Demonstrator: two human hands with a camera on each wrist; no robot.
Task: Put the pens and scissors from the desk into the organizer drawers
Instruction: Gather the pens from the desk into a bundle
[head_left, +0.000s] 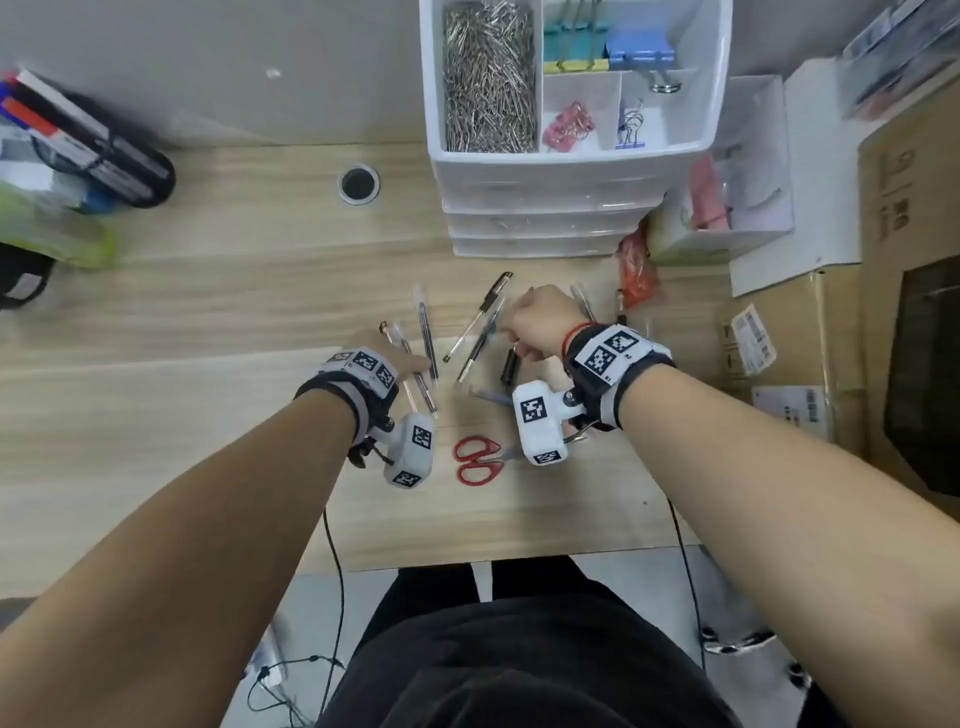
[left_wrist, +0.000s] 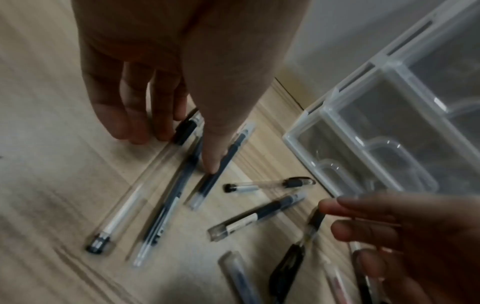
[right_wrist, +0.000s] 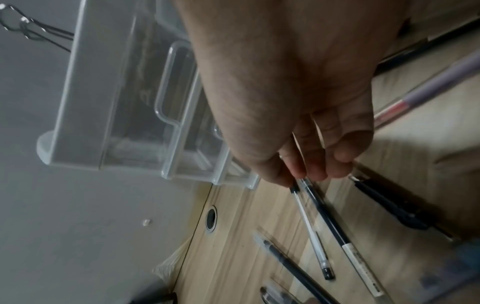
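Left hand (left_wrist: 145, 86) reaches down with fingers extended, thumb tip pressing a clear dark-ink pen (left_wrist: 221, 164) on the pale wooden surface (head_left: 208, 426); right hand (right_wrist: 298, 102) pinches two slim clear pens (right_wrist: 319, 216) by their ends. Red-handled scissors (head_left: 478, 460) lie near the surface's front edge; the white plastic drawer organizer (head_left: 545, 218) stands behind, drawers closed.

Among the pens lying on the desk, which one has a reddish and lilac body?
The clear pen with a red and lilac barrel, lying at the upper right of the right wrist view beyond the right hand; the other pens are black, dark or clear.
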